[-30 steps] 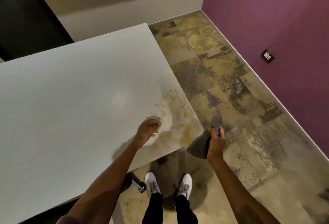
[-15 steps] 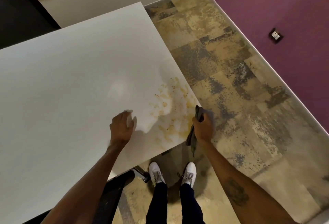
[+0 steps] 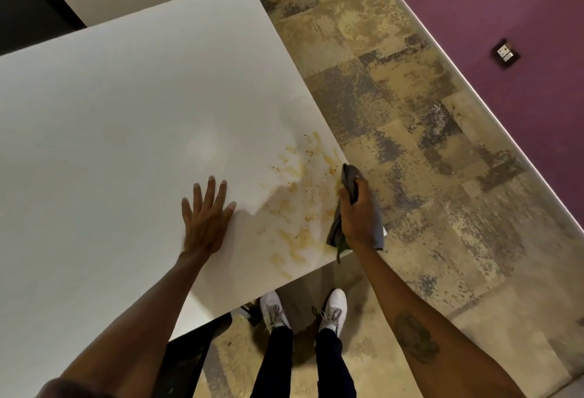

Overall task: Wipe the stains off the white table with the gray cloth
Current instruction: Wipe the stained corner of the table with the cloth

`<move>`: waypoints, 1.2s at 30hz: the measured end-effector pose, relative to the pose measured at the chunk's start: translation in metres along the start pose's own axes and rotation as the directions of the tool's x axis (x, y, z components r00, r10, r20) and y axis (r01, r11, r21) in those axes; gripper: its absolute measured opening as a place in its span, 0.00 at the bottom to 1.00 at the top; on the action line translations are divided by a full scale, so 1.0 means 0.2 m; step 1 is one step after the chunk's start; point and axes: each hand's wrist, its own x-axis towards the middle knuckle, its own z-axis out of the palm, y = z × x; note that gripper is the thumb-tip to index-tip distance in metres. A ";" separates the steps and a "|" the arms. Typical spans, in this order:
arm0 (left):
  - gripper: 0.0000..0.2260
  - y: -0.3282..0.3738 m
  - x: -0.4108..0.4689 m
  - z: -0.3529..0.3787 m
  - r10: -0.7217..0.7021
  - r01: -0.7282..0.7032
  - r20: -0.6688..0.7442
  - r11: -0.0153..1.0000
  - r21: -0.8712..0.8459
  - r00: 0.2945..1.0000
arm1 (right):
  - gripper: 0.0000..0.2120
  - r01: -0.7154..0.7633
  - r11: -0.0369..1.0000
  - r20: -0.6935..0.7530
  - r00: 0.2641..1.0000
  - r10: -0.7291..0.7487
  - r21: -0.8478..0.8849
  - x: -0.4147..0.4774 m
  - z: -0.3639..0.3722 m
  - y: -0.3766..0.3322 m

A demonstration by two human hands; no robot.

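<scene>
While the gray cloth (image 3: 349,181) is bunched in the right hand (image 3: 358,214), whose fingers are curled tight around it, it sits right at the tabletop's (image 3: 126,113) edge, at about four o'clock from the table's middle, with a loose tail hanging past the corner. The yellow-brown stains (image 3: 297,204) spread just to its nine o'clock side and look untouched, so wiping appears not yet begun. The left hand (image 3: 205,217) lies flat on the tabletop at nine o'clock from the stains, fingers spread wide, seemingly bracing. The next move likely calls for pressing the cloth down onto the surface and sweeping it toward nine o'clock across the smears, with enough cloth flattened to cover them.
</scene>
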 end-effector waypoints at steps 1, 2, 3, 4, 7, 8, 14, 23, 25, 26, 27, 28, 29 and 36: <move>0.34 -0.01 0.00 0.02 -0.010 0.010 -0.004 1.000 -0.021 1.000 | 0.27 0.008 0.999 0.005 1.000 -0.008 -0.034 0.01 0.02 0.01; 0.34 -0.02 0.00 0.04 -0.013 0.012 -0.011 0.999 -0.048 1.000 | 0.29 0.020 0.997 0.011 1.000 -0.019 -0.077 0.00 0.04 0.03; 0.35 -0.02 0.00 0.04 -0.011 0.009 -0.019 0.997 -0.076 1.000 | 0.30 0.040 0.993 0.015 0.999 -0.038 -0.113 -0.01 0.05 0.06; 0.35 -0.02 -0.01 0.05 -0.006 0.004 -0.029 0.995 -0.095 1.000 | 0.31 0.058 0.990 0.011 0.998 -0.057 -0.132 -0.02 0.05 0.08; 0.35 -0.02 -0.02 0.06 -0.008 0.004 -0.053 0.997 -0.077 0.999 | 0.32 0.090 0.970 -0.011 0.995 -0.095 -0.227 0.00 0.04 0.11; 0.34 -0.01 -0.02 0.07 -0.020 0.016 -0.056 0.998 -0.066 0.998 | 0.33 0.103 0.950 -0.011 0.994 -0.111 -0.294 0.01 0.04 0.10; 0.31 -0.02 -0.01 0.11 -0.051 0.047 -0.086 0.998 -0.052 0.995 | 0.34 0.140 0.837 0.025 0.988 -0.150 -0.528 0.02 0.06 0.12; 0.30 -0.05 0.02 0.14 -0.048 0.051 -0.087 0.998 0.022 0.995 | 0.30 0.213 0.828 0.064 0.975 -0.211 -0.518 0.19 0.13 0.04; 0.31 -0.05 0.02 0.15 -0.044 0.047 -0.087 0.998 0.034 0.995 | 0.30 0.264 0.822 0.106 0.964 -0.245 -0.505 0.28 0.16 -0.01; 0.31 -0.06 0.03 0.16 -0.040 0.043 -0.091 0.999 0.032 0.995 | 0.30 0.287 0.823 0.124 0.957 -0.260 -0.490 0.34 0.18 -0.04; 0.31 -0.05 0.03 0.16 -0.036 0.038 -0.098 0.999 0.021 0.995 | 0.30 0.311 0.823 0.145 0.950 -0.275 -0.476 0.39 0.20 -0.07; 0.31 -0.05 0.03 0.16 -0.033 0.033 -0.106 0.999 0.005 0.994 | 0.30 0.334 0.819 0.167 0.943 -0.289 -0.467 0.44 0.21 -0.10; 0.31 -0.05 0.04 0.15 -0.030 0.029 -0.115 1.000 -0.010 0.993 | 0.30 0.357 0.812 0.189 0.934 -0.303 -0.461 0.49 0.23 -0.12; 0.29 -0.06 0.06 0.17 -0.038 0.034 -0.159 0.999 -0.027 0.987 | 0.32 0.519 0.712 0.294 0.855 -0.427 -0.473 0.77 0.35 -0.27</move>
